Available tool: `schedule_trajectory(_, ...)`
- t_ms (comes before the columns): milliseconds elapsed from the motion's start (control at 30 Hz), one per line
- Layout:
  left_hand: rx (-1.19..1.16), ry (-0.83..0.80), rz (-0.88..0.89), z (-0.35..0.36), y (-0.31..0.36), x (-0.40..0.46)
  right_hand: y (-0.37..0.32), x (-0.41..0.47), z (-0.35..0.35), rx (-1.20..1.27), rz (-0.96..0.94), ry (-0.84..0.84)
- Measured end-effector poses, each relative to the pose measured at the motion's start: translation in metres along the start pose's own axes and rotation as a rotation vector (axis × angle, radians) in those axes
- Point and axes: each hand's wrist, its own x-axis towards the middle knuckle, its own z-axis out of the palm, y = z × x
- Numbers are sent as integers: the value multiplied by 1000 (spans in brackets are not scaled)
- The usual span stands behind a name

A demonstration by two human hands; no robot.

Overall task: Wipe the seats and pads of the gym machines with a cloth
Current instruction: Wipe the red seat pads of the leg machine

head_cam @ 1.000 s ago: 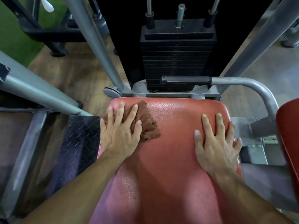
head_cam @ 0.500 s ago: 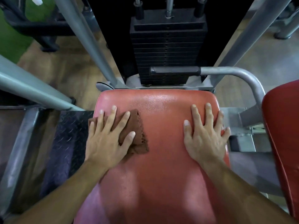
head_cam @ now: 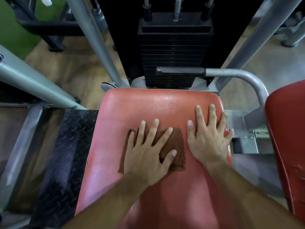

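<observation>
On the red seat (head_cam: 165,195), the left hand (head_cam: 146,156) lies flat with fingers spread, pressing the brown cloth (head_cam: 176,146) near the seat's middle. The right hand (head_cam: 208,138) rests spread at the seat's right edge.

Two bare forearms, no sleeves in view, hands (head_cam: 145,156) seemingly ringless, short nails

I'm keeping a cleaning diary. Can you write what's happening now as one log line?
step: wiping seat | left hand: flat, pressing brown cloth on red seat | right hand: flat on seat, bracing | cloth: mid-seat
</observation>
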Motion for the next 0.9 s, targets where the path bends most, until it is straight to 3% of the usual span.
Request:
schedule_trajectory(100, -8, 12, 53, -2, 13, 22, 2, 4, -1, 53, -4, 2)
schedule_trajectory(267, -101, 13, 28, -6, 37, 37, 16, -1, -26, 500, 2, 96)
schedule_trajectory(333, -400, 53, 85, -16, 21, 34, 3, -27, -28, 394, -89, 164)
schedule_trajectory(400, -771, 224, 59, -31, -3, 27, -31, -51, -24, 264, -241, 165)
schedule_trajectory(433, -782, 323, 10, -34, -18, 22, -48, -57, -16, 203, -304, 119)
schedule_trajectory(500, -626, 381, -58, -33, -45, 15, -76, -56, 2, 67, -376, 19)
schedule_trajectory(700, -176, 192, 21, 1, -67, 8, -48, -61, 17, -146, -307, -33)
schedule_trajectory(900, -92, 215, 27, 0, -66, 8, -22, -26, 0, -167, -216, -88)
